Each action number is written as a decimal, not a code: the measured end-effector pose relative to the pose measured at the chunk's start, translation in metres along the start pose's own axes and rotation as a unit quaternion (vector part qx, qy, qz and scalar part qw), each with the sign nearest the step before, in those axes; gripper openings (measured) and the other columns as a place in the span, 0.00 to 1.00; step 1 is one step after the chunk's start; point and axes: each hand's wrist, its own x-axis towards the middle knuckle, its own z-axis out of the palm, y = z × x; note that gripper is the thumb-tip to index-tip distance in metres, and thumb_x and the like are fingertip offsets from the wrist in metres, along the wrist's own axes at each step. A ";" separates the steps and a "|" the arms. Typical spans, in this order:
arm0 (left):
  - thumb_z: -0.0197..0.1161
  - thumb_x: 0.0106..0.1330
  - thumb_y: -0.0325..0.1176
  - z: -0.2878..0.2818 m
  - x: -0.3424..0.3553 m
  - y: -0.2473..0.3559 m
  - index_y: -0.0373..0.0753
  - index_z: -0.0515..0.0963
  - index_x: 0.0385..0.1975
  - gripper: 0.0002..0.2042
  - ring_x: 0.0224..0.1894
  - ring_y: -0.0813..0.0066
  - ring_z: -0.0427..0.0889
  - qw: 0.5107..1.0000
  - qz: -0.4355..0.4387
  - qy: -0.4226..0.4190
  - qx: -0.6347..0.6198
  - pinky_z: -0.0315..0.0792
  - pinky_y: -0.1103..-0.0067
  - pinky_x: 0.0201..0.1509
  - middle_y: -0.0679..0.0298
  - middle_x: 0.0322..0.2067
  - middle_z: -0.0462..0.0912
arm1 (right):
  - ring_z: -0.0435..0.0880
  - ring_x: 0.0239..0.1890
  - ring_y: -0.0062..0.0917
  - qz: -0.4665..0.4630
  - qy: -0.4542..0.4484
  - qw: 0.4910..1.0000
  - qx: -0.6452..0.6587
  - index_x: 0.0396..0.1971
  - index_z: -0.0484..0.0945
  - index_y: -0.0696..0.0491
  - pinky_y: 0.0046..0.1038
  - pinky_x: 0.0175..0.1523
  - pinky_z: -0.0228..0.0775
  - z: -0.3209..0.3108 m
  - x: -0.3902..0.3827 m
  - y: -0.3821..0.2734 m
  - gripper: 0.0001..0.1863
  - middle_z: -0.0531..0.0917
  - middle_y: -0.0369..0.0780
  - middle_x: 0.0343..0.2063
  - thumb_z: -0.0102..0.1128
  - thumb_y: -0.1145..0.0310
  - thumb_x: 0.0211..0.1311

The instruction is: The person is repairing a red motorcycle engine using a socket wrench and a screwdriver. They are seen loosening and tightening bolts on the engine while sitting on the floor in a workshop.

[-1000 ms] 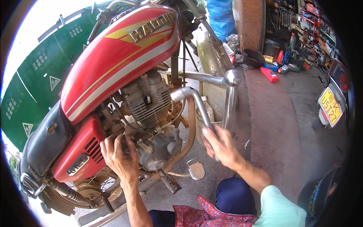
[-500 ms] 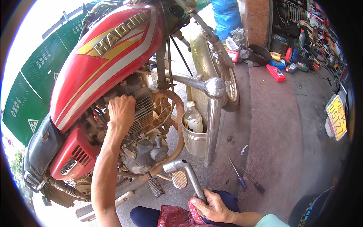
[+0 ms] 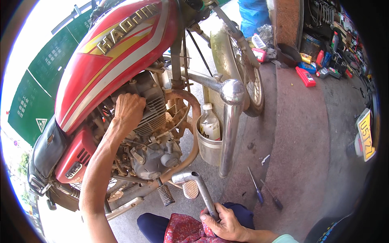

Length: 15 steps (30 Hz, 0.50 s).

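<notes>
My left hand (image 3: 129, 106) reaches to the cylinder head of the engine (image 3: 150, 115), just under the red fuel tank (image 3: 107, 69) of a motorcycle. Its fingers are curled over, and whatever they grip is hidden. My right hand (image 3: 223, 222) grips a bent steel socket wrench (image 3: 199, 189) low at the bottom centre, with the socket end beside a foot pedal. Right of the engine, a metal holder (image 3: 210, 152) with a plastic bottle (image 3: 209, 123) hangs by a chrome crash bar (image 3: 230, 129).
Two screwdrivers (image 3: 257, 189) lie on the pavement at right. Oil bottles (image 3: 306, 77), a black pan (image 3: 288, 56) and a blue bag (image 3: 253, 18) are by a doorway. A second vehicle's yellow plate (image 3: 365, 135) shows far right. Green barriers (image 3: 36, 95) stand behind the motorcycle.
Over the last second my left hand has risen from beside the lower engine to the cylinder head, and my right hand has lowered the wrench from the cylinder to the pedals.
</notes>
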 end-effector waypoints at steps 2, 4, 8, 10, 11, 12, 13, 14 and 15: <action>0.59 0.55 0.28 -0.006 -0.012 0.006 0.36 0.79 0.26 0.04 0.30 0.55 0.81 0.997 -0.025 0.062 -0.038 0.71 0.64 0.32 0.55 0.27 0.80 | 0.67 0.17 0.11 -0.036 -0.031 0.999 0.000 0.37 0.71 0.59 0.18 0.21 0.61 -0.001 0.003 0.005 0.12 0.71 0.32 0.17 0.54 0.64 0.69; 0.59 0.57 0.30 -0.024 -0.032 0.015 0.37 0.76 0.30 0.05 0.28 0.57 0.80 0.985 -0.063 0.119 -0.106 0.70 0.64 0.29 0.58 0.27 0.77 | 0.68 0.17 0.12 0.055 -0.038 0.997 0.043 0.36 0.71 0.59 0.19 0.21 0.61 -0.002 0.012 0.007 0.14 0.71 0.32 0.17 0.53 0.61 0.70; 0.61 0.61 0.30 -0.111 -0.115 0.055 0.37 0.73 0.28 0.05 0.21 0.62 0.76 0.955 -0.031 0.103 -0.277 0.67 0.69 0.21 0.61 0.21 0.72 | 0.74 0.21 0.21 0.100 -0.024 0.993 -0.058 0.38 0.73 0.59 0.28 0.28 0.67 0.004 0.052 -0.004 0.16 0.74 0.39 0.17 0.50 0.58 0.70; 0.63 0.58 0.31 -0.160 -0.150 0.069 0.39 0.74 0.28 0.05 0.18 0.73 0.72 0.973 0.064 -0.004 -0.221 0.64 0.75 0.18 0.67 0.19 0.70 | 0.67 0.21 0.12 0.026 -0.025 0.996 -0.085 0.38 0.72 0.59 0.19 0.25 0.61 0.015 0.083 -0.016 0.14 0.71 0.32 0.19 0.50 0.61 0.71; 0.65 0.57 0.33 -0.177 -0.160 0.078 0.36 0.76 0.30 0.08 0.18 0.77 0.71 0.979 0.096 -0.001 -0.182 0.64 0.75 0.16 0.69 0.19 0.69 | 0.67 0.21 0.12 -0.065 -0.002 0.992 -0.104 0.38 0.73 0.59 0.20 0.25 0.60 0.024 0.101 -0.022 0.13 0.71 0.32 0.19 0.51 0.63 0.70; 0.63 0.56 0.31 -0.194 -0.170 0.080 0.35 0.77 0.30 0.07 0.20 0.76 0.71 0.979 0.098 0.020 -0.176 0.63 0.77 0.16 0.67 0.21 0.71 | 0.67 0.20 0.12 -0.074 -0.020 0.995 -0.059 0.39 0.73 0.58 0.20 0.25 0.61 0.033 0.118 -0.028 0.12 0.71 0.32 0.18 0.51 0.64 0.70; 0.62 0.55 0.30 -0.213 -0.182 0.081 0.33 0.78 0.29 0.07 0.22 0.76 0.71 0.982 0.099 0.035 -0.154 0.62 0.79 0.17 0.64 0.23 0.72 | 0.69 0.18 0.12 -0.106 -0.012 0.990 -0.095 0.40 0.73 0.58 0.19 0.22 0.61 0.044 0.138 -0.033 0.12 0.72 0.32 0.18 0.51 0.63 0.70; 0.60 0.54 0.28 -0.230 -0.191 0.081 0.32 0.80 0.29 0.07 0.23 0.75 0.72 0.985 0.101 0.050 -0.131 0.61 0.81 0.17 0.61 0.25 0.74 | 0.70 0.15 0.12 -0.101 -0.020 0.992 -0.069 0.39 0.72 0.58 0.17 0.18 0.62 0.054 0.153 -0.037 0.13 0.73 0.33 0.18 0.50 0.62 0.71; 0.59 0.52 0.28 -0.233 -0.191 0.081 0.32 0.80 0.28 0.07 0.24 0.75 0.71 0.987 0.093 0.085 -0.101 0.59 0.82 0.17 0.60 0.25 0.75 | 0.70 0.13 0.12 -0.124 -0.003 0.989 -0.079 0.37 0.72 0.58 0.17 0.16 0.64 0.064 0.168 -0.039 0.14 0.73 0.33 0.17 0.50 0.60 0.71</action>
